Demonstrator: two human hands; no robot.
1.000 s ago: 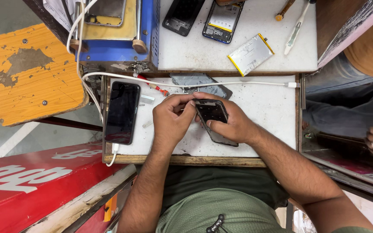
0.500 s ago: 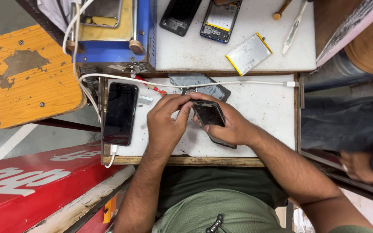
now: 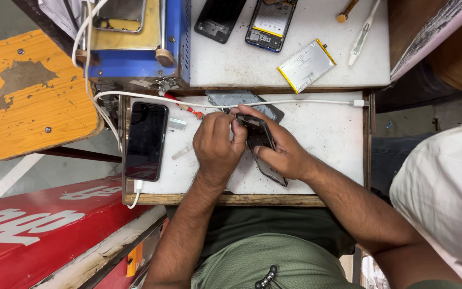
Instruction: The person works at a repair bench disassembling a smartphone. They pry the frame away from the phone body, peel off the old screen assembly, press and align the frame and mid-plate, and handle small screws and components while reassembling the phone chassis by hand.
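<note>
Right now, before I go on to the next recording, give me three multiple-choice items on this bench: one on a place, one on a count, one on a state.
1. Where does the black phone with the dark screen lie?
A. at the left edge of the lower white tabletop
B. on the orange stool
C. on the upper shelf

2. How many opened phones lie on the upper shelf?
A. none
B. two
C. five

3. How is the small dark phone held?
A. lying untouched
B. between both hands
C. by the left hand alone

Answers:
1 A: it lies flat beside the white cable, left of the left hand.
2 B: a black one and a blue-framed one lie side by side.
3 B: the right hand grips it while the left hand's fingers press its top.
</note>
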